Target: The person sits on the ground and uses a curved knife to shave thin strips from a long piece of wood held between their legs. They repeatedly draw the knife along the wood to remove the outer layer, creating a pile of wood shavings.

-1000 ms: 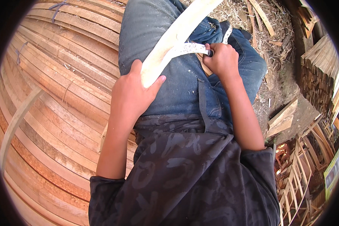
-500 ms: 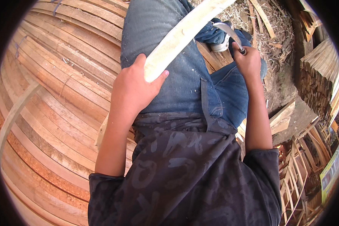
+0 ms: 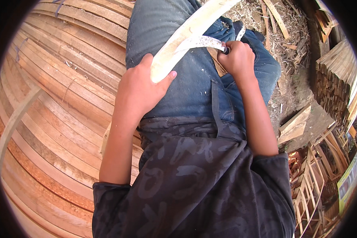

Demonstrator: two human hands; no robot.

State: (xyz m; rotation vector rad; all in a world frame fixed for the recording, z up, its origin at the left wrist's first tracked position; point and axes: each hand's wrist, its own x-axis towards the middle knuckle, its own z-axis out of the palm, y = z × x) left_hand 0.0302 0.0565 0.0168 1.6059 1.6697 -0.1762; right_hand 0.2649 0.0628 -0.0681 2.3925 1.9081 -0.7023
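My left hand (image 3: 142, 89) is closed round the near end of a pale wooden slat (image 3: 196, 25), which slants away over my thigh to the upper right. In my right hand (image 3: 238, 59) is the dark handle of a sickle (image 3: 204, 41) with a curved, light metal blade. The blade points left, and its tip lies over the slat's right side, a short way beyond my left hand. Whether the edge touches the wood I cannot tell.
Long planks (image 3: 63, 115) lie side by side on my left. Wood shavings (image 3: 293, 51) and loose strips cover the ground at the upper right. A stack of cut slats (image 3: 339, 67) stands on the right, with a pile of thin sticks (image 3: 313, 190) nearer me.
My right hand has moved left and slightly nearer with the sickle, bringing its blade from beyond the slat's right side onto the slat. My left hand and the slat have shifted slightly left.
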